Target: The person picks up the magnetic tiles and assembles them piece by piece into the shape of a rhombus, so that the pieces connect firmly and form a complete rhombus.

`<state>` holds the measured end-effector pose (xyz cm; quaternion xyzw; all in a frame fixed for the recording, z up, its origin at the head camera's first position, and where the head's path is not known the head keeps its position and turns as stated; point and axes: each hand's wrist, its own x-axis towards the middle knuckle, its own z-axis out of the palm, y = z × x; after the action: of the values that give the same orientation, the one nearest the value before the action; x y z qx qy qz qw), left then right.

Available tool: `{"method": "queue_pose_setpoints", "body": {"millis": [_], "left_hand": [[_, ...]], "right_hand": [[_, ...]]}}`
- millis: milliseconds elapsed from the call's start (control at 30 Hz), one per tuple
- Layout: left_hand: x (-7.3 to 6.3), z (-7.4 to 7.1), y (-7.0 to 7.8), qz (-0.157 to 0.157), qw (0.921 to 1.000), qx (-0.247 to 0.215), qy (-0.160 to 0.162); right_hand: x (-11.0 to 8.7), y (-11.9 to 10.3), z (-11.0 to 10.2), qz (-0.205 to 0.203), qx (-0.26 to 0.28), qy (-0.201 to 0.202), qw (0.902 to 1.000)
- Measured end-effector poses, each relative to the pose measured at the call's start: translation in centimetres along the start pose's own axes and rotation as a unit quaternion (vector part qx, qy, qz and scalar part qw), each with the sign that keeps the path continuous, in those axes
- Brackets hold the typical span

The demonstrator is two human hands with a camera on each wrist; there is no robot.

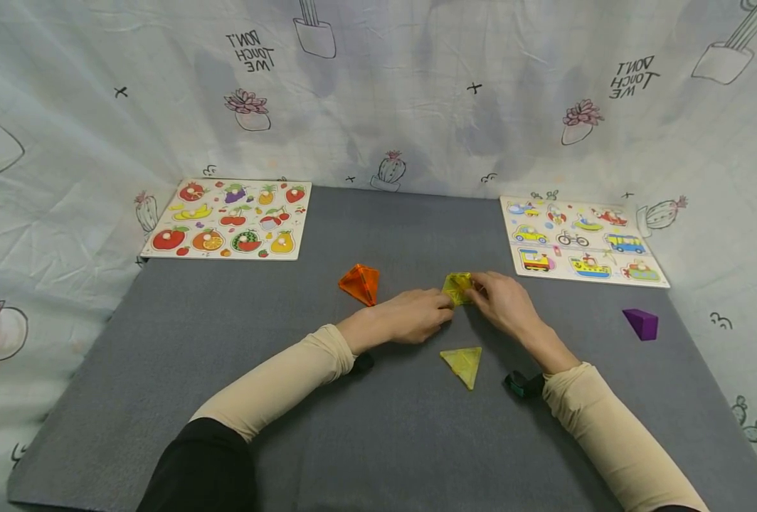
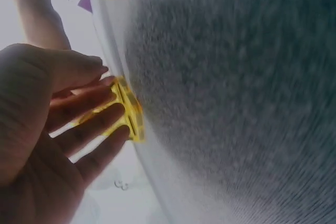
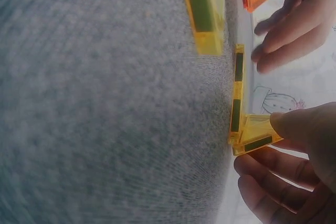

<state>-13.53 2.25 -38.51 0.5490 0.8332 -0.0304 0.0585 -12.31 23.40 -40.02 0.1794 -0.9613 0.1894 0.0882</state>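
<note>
My right hand [image 1: 505,304] pinches a translucent yellow triangular tile [image 3: 257,125] between thumb and fingers. It leans up at the end of another yellow tile [image 3: 238,80] lying flat; dark strips line both tiles' edges. Across from it, my left hand [image 1: 410,315] reaches in with fingers extended and slightly spread. In the left wrist view, its fingertips overlap the yellow pieces [image 2: 135,111]; the right wrist view shows them just beside the flat tile. Nearer to me lies a loose yellow triangle [image 1: 464,366]. An orange pyramid [image 1: 361,283] stands beyond my left wrist.
At the back left lies a fruit picture board [image 1: 225,220], and a vehicle picture board [image 1: 580,242] lies at the back right. A purple block [image 1: 642,324] sits near the right edge of the grey table [image 1: 378,441]. Behind hangs a printed white cloth [image 1: 378,92].
</note>
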Motion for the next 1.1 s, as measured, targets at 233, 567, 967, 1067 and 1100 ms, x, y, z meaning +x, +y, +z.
{"method": "queue_pose_setpoints", "body": {"millis": [233,567,967,1067,1100], "left_hand": [[-0.1,0.0,1.7,0.081,0.9953,0.038,0.039],[0.1,0.5,4.1,0.11,0.9902,0.081,-0.028],[-0.6,1.0,4.1,0.12,0.99,0.073,-0.006],[-0.9,1.0,3.9,0.115,0.9917,0.056,-0.002],[-1.0,1.0,3.8,0.115,0.992,0.053,-0.001]], "right_hand": [[0.0,0.0,-0.1,0.006,0.004,-0.001,1.0],[0.0,0.1,-0.2,0.018,0.009,-0.01,0.9997],[-0.2,0.2,-0.2,0.012,0.011,0.0,0.9999],[-0.2,0.2,-0.1,0.007,0.009,0.005,0.9999],[-0.2,0.2,-0.1,0.005,0.009,0.006,0.9999]]}}
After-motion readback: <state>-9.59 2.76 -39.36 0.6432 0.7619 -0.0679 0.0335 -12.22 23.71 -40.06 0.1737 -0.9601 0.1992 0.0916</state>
